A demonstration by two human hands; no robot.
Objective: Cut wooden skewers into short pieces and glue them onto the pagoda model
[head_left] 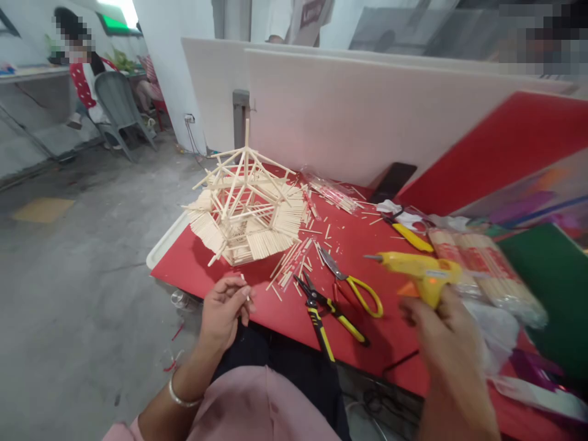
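My left hand (228,306) pinches a short pale stick (243,279) just in front of the stick model (264,245), which stands on the red desk (271,311). My right hand (443,327), well to the model's right, grips a yellow glue gun (413,266), nozzle toward the model. Right of the model and nearer me lie black-and-yellow cutters (312,297) and yellow-handled scissors (340,275); far to its right, wrapped stick bundles (491,263); behind it, a white board (367,116).

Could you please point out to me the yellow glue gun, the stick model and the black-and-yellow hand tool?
Yellow glue gun (410,266): head view, on the side of its barrel.
Stick model (250,213): head view, on a stick near its middle.
Black-and-yellow hand tool (312,298): head view, on its pivot.
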